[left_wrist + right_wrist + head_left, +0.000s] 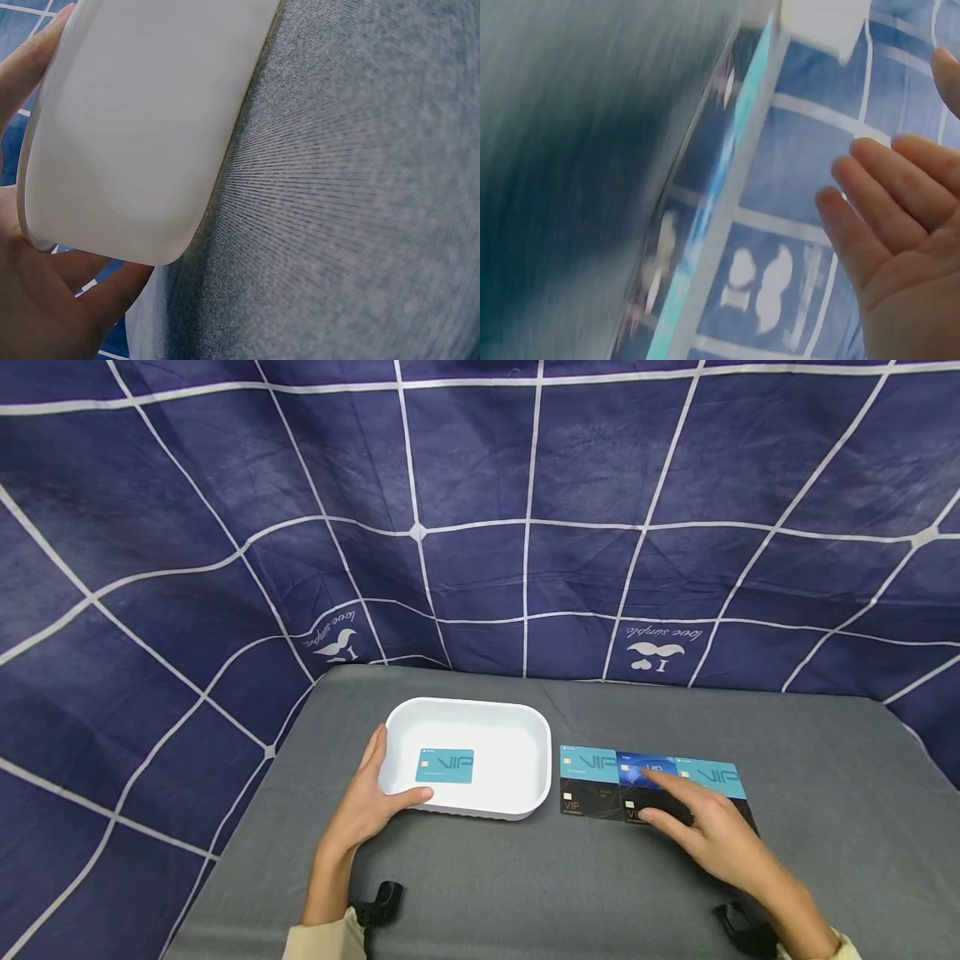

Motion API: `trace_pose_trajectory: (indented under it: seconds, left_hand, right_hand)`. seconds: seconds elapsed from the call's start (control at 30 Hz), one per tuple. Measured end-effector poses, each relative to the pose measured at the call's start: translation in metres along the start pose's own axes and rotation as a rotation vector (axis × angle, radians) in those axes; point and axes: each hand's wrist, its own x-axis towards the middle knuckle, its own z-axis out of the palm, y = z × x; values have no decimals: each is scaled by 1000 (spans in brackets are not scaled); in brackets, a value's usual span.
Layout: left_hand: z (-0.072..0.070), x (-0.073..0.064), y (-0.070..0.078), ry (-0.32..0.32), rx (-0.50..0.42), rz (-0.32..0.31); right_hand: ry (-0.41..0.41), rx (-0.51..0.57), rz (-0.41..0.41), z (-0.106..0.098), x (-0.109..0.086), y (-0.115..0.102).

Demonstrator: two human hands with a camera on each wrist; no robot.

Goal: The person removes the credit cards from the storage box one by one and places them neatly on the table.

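My left hand [362, 808] grips the near left corner of a white plastic tray [513, 760], with the thumb at its front rim and the fingers along its left side. One light blue VIP card [445, 766] lies flat inside the tray. To the tray's right, cards lie edge to edge in two rows. A light blue card [587, 763], a dark blue card [633, 767] and another light blue card [716, 776] form the back row; black VIP cards [588, 800] make up the front one. My right hand [708, 827] hovers over the middle cards, fingers extended, holding nothing.
A grey cloth [480, 877] covers the table under the tray and cards. Behind and to the left hangs a dark blue curtain [472, 568] with white grid lines. Black wrist straps [381, 903] sit at both wrists.
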Motion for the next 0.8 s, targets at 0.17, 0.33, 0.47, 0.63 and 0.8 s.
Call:
trace_pose_trajectory:
  seconds: [0.17, 0.33, 0.47, 0.63, 0.8]
  left_hand:
    - [1, 2, 1, -1, 2, 9]
    - [0, 3, 1, -1, -3, 15]
    - [0, 2, 1, -1, -3, 6]
    - [-1, 1, 1, 0, -3, 5]
    - [-1, -1, 1, -2, -1, -4]
  right_hand:
    - [46, 56, -114, 19, 9, -21]
    - [88, 127, -175, 37, 21, -42]
    - [85, 179, -187, 48, 33, -59]
    - [96, 242, -172, 60, 49, -76]
    - [105, 270, -189, 74, 63, -91]
